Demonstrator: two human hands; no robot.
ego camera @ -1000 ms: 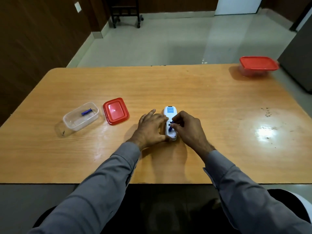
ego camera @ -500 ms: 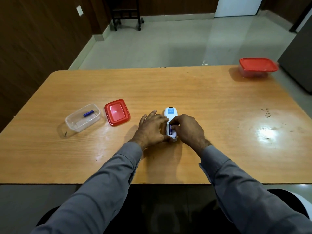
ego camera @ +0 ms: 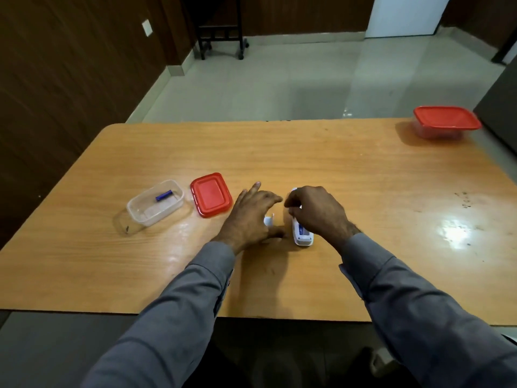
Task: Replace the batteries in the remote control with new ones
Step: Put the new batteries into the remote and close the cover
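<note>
Remote control (ego camera: 302,233) lay near the table's (ego camera: 363,177) front middle, back up, a blue battery showing in its bay. The right hand (ego camera: 316,211) grasped it, fingers curled over its far end. Just beside it, the left hand (ego camera: 251,217) hovered released, fingers spread over a small white cover piece (ego camera: 269,220). Leftward sat a red lid (ego camera: 211,194) and a clear container (ego camera: 155,203) holding another blue battery (ego camera: 164,195).

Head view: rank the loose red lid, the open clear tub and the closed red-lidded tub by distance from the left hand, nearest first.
1. Loose red lid, just left of the left hand.
2. Open clear tub, further left, holding a blue battery.
3. Closed red-lidded tub, at the table's far right corner.
</note>
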